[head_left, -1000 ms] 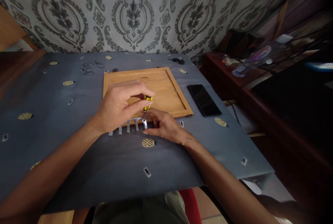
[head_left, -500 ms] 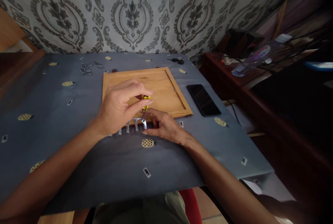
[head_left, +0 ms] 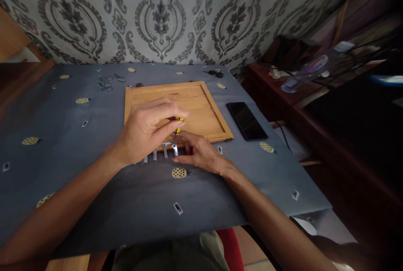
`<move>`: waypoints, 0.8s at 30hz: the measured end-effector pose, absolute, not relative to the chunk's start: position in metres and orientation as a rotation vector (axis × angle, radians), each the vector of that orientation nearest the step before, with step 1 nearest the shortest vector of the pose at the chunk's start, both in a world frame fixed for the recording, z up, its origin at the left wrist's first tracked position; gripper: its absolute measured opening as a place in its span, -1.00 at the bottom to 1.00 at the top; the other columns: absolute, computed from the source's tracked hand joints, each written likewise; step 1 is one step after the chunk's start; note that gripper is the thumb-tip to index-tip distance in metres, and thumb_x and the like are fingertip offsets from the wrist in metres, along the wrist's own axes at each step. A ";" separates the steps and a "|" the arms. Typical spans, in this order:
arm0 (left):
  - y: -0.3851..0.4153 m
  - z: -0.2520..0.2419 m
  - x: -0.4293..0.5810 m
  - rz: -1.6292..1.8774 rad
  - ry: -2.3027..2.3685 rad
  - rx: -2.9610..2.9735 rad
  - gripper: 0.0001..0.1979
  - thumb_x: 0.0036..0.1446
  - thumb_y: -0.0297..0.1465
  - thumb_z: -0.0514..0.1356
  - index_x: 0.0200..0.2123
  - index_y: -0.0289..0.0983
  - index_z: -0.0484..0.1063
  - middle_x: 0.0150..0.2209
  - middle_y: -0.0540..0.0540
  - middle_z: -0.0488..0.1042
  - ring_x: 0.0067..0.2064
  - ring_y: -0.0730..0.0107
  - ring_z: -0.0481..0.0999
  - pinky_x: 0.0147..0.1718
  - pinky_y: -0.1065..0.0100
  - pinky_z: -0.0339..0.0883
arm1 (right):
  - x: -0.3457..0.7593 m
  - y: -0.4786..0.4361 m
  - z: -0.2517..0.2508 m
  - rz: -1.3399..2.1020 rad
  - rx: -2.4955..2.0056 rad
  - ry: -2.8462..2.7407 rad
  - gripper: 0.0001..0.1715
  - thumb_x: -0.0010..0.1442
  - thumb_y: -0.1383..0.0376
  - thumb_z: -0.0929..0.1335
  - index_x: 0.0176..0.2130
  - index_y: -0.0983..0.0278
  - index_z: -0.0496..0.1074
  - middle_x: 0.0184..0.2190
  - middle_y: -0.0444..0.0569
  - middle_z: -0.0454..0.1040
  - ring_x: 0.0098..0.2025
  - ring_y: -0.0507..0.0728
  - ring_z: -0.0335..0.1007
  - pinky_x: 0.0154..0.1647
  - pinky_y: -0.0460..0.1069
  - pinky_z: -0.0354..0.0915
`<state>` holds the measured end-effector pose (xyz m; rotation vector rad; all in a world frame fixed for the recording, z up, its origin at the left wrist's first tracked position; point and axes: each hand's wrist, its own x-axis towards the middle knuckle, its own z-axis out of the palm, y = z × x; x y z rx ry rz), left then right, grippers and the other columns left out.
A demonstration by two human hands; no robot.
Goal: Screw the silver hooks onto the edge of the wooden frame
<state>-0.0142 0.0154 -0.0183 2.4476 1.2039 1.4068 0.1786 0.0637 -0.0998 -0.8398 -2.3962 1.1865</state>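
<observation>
My left hand (head_left: 147, 126) is closed, its thumb and fingers pinching the yellow and black handle of a small screwdriver (head_left: 179, 125). The screwdriver's shaft points down at a shiny metal clip (head_left: 175, 150) on the near edge of a wooden framed panel (head_left: 217, 115). My right hand (head_left: 200, 151) is curled around that clip from the right, thumb below and fingers above, seemingly gripping it. Left of it, several similar clips (head_left: 165, 152) line the same edge, partly hidden by my left hand. The panel lies flat on the table.
A dark blue cloth with pineapple prints (head_left: 103, 204) covers the table. Right of the panel lies a black phone (head_left: 246, 121). Keys (head_left: 215, 73) and several metal hooks (head_left: 105, 83) lie at the back. A plastic bottle (head_left: 315, 69) stands on the dark furniture to the right.
The screwdriver handle has tilted slightly to the right, and the fingertips of my left hand have shifted a little with it. My right hand stays in place.
</observation>
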 end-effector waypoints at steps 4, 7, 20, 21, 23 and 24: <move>0.016 -0.019 -0.015 1.402 1.212 2.450 -0.87 0.20 -0.53 0.27 -0.22 -0.19 0.51 -0.26 -0.03 0.60 -0.21 0.40 0.61 -0.24 0.34 0.52 | 0.179 0.063 -0.099 1.200 -0.840 -2.390 -0.49 0.04 0.18 0.51 -0.04 0.27 0.40 -0.45 -0.21 0.35 -0.47 0.00 0.18 -0.44 -0.03 0.11; 0.014 -0.016 -0.015 1.450 1.228 2.436 -0.87 0.19 -0.53 0.28 -0.22 -0.21 0.51 -0.29 -0.02 0.59 -0.24 0.41 0.59 -0.27 0.35 0.51 | 0.178 0.063 -0.098 1.221 -0.845 -2.381 -0.45 0.05 0.19 0.51 0.00 0.28 0.40 -0.45 -0.21 0.34 -0.46 0.00 0.18 -0.43 -0.03 0.12; 0.011 -0.011 -0.013 1.527 1.319 2.490 -0.94 0.18 -0.54 0.27 -0.28 -0.29 0.51 -0.33 -0.03 0.57 -0.27 0.42 0.57 -0.28 0.38 0.50 | 0.179 0.063 -0.102 1.200 -0.799 -2.354 -0.41 0.06 0.18 0.52 0.04 0.26 0.39 -0.42 -0.20 0.39 -0.46 0.00 0.20 -0.42 -0.05 0.15; 0.011 -0.012 -0.013 1.525 1.315 2.505 -0.94 0.18 -0.54 0.27 -0.28 -0.30 0.50 -0.33 -0.04 0.57 -0.27 0.43 0.57 -0.29 0.39 0.49 | 0.179 0.063 -0.102 1.195 -0.796 -2.357 -0.42 0.06 0.19 0.52 0.03 0.26 0.39 -0.43 -0.21 0.39 -0.47 0.00 0.19 -0.42 -0.05 0.15; 0.012 -0.014 -0.012 1.519 1.321 2.525 -0.94 0.17 -0.54 0.28 -0.27 -0.30 0.50 -0.33 -0.04 0.57 -0.27 0.43 0.58 -0.28 0.40 0.49 | 0.180 0.063 -0.102 1.185 -0.798 -2.372 -0.45 0.06 0.19 0.53 0.01 0.26 0.40 -0.45 -0.21 0.37 -0.47 0.00 0.17 -0.41 -0.04 0.15; 0.012 -0.015 -0.012 1.510 1.329 2.532 -0.94 0.17 -0.53 0.28 -0.26 -0.30 0.50 -0.33 -0.04 0.57 -0.28 0.43 0.58 -0.28 0.40 0.49 | 0.180 0.064 -0.102 1.184 -0.801 -2.377 -0.46 0.05 0.19 0.53 -0.01 0.27 0.40 -0.45 -0.22 0.36 -0.47 -0.01 0.17 -0.41 -0.04 0.14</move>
